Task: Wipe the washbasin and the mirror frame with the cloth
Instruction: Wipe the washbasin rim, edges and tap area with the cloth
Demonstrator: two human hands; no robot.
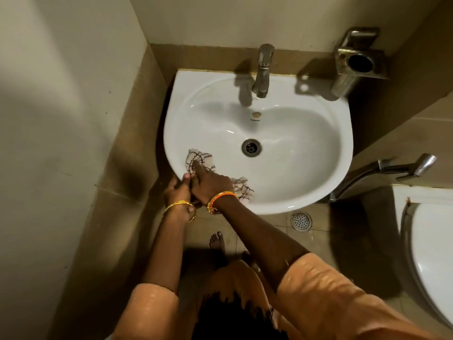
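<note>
Cloth (203,159): checked, soft, likely limp and light; lies inside washbasin (306,168), near-left wall. Right hand (210,184) presses it with extended fingers. Left hand (177,188) grips near rim. Best bunched mid-cloth.

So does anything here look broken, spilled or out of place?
Nothing much. The basin looks whole and the tap stands straight. The right hand presses the cloth at the near-left rim, where the left hand holds on. The wall holder looks tarnished.
</note>
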